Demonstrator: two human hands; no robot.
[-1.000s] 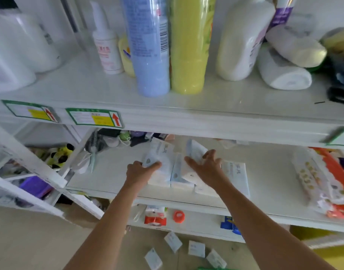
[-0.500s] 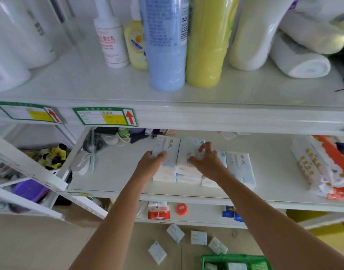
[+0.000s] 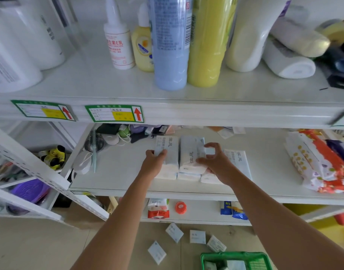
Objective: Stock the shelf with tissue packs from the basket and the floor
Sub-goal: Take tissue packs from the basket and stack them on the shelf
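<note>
White and pale blue tissue packs lie stacked on the middle shelf (image 3: pixel 118 172). My left hand (image 3: pixel 154 162) grips the left top tissue pack (image 3: pixel 170 152) at its near left corner. My right hand (image 3: pixel 216 162) holds the right top tissue pack (image 3: pixel 190 152) by its right edge. Both packs rest flat on a lower layer of packs (image 3: pixel 188 176). One more pack (image 3: pixel 239 160) lies to the right of my right hand. Several loose tissue packs (image 3: pixel 174 232) lie on the floor below. The green basket (image 3: pixel 206 256) shows at the bottom edge with packs inside.
Tall bottles (image 3: pixel 171 45) and rolled towels (image 3: pixel 288 61) fill the upper shelf. A hairbrush (image 3: pixel 93 147) and small items sit at the left of the middle shelf, colourful wrapped packages (image 3: pixel 319 164) at its right. The bottom shelf holds a red pack (image 3: pixel 158 209) and an orange roll (image 3: pixel 181 207).
Both hands laid the two tilted packs down flat on the stack and squared them. The view has dropped, and the green basket has come into sight.
</note>
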